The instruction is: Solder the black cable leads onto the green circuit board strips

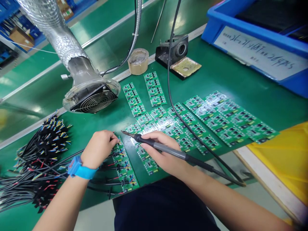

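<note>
My right hand [163, 150] grips a soldering iron [168, 150] like a pen. Its tip points left, a short gap from my left hand [102, 144]. That hand, with a blue wristband, is pinched at the far end of a green circuit board strip [131, 171]. A small reddish wire end [114, 132] shows at its fingertips; the rest is hidden by the fingers. Along the strip, several black cables [106, 183] end with coloured wires on the board. More green circuit boards [172, 128] lie in rows under and beyond my right hand.
A heap of black cables [36, 160] with bared coloured ends lies at left. A fume extractor [96, 99] hangs above the bench. Behind stand a tape roll [138, 62] and an iron stand [175, 49] with sponge. A blue bin [260, 48] and yellow tray [284, 154] stand right.
</note>
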A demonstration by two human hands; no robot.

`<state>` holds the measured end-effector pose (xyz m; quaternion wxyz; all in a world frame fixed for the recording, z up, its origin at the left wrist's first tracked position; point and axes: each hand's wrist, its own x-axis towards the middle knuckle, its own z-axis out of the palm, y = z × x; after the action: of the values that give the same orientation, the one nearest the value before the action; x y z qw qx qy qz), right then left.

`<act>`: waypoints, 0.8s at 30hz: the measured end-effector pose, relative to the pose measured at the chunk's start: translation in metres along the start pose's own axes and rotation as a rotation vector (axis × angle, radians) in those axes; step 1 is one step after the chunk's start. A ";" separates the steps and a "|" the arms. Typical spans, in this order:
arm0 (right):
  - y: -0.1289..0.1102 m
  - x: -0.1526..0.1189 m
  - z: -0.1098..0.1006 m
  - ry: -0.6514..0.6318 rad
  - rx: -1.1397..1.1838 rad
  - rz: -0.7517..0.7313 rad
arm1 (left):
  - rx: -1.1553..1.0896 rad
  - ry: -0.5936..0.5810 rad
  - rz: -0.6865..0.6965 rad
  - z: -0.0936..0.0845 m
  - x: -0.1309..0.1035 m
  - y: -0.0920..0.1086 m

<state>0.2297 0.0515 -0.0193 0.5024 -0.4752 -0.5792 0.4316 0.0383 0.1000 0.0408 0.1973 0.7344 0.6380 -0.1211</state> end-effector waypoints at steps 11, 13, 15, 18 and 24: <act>0.003 0.001 -0.002 -0.064 0.010 -0.089 | 0.001 0.009 -0.003 -0.001 -0.002 0.002; 0.004 0.001 -0.002 -0.129 -0.005 -0.111 | -0.017 0.034 0.003 0.001 -0.004 0.001; 0.005 0.001 -0.002 -0.172 -0.009 -0.117 | -0.033 0.056 0.011 0.002 -0.006 0.001; 0.006 0.002 -0.001 -0.196 -0.012 -0.114 | -0.045 0.056 0.026 0.004 -0.007 0.000; 0.004 0.003 -0.001 -0.127 0.003 -0.094 | -0.035 0.033 0.034 0.004 -0.005 -0.001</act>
<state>0.2309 0.0552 -0.0229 0.4851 -0.4186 -0.6307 0.4377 0.0368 0.0938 0.0394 0.2015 0.7435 0.6306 -0.0944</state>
